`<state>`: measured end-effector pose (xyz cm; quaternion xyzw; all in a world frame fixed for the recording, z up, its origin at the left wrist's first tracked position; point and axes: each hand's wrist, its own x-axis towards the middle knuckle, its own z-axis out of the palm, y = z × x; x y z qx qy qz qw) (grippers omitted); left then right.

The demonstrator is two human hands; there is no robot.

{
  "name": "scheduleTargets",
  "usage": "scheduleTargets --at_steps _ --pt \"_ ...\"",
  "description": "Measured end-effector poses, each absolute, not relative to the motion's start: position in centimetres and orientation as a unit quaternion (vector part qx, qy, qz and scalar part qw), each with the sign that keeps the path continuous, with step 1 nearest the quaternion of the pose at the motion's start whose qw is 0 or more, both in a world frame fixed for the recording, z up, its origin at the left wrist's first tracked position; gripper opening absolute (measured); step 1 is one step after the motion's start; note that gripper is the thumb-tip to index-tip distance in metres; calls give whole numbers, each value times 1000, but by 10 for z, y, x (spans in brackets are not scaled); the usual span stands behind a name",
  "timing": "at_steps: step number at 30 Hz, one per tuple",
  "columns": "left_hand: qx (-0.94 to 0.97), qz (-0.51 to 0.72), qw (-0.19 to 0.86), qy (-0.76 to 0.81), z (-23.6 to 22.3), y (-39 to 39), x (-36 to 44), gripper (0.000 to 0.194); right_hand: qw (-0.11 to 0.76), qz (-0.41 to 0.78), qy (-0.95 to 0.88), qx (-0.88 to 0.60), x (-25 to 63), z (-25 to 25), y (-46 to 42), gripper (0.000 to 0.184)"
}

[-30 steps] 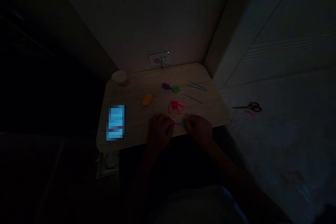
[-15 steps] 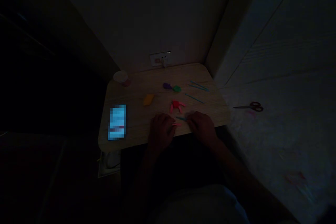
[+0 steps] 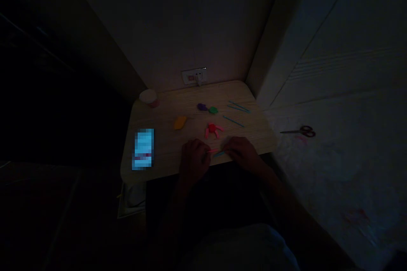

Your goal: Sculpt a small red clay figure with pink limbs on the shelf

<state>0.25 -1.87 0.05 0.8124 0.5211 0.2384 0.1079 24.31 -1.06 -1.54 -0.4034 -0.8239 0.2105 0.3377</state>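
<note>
At the near edge of the small wooden table (image 3: 168, 152), my left hand (image 3: 194, 156) is closed on a thin pink strip (image 3: 212, 150) that pokes out from its fingertips. Opposite it, my right hand (image 3: 243, 152) pinches a thin blue stick (image 3: 218, 153), whose free end points toward the pink strip. The two ends lie close together; whether they touch I cannot tell. Just beyond my hands rests a red piece with pink limbs (image 3: 212, 128), which looks like modelling clay. The scene is very dark, so fine detail is lost.
Several loose blue sticks (image 3: 233, 121) lie at the right. Farther back are a purple lump (image 3: 202, 106) and a green lump (image 3: 213, 110), with an orange piece (image 3: 179, 123) to their left. A lit phone (image 3: 143, 150) and a cup (image 3: 149, 97) stand left. Scissors (image 3: 299, 130) lie right, off the table.
The blue stick in my right hand swung up away from the pink strip, then came back down beside it. My left hand keeps its hold on the pink strip.
</note>
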Motion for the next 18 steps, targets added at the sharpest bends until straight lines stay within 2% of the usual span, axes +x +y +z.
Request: scheduleTargets --at_steps 4,9,18 --pt "814 243 114 514 1 -18 2 6 346 222 -829 -379 242 -19 -6 12" --pt "823 252 129 493 -1 -18 0 25 367 236 -812 -388 241 -19 -3 13" --pt "821 259 141 489 -2 -15 -2 26 368 240 -793 -422 237 -22 -1 14"
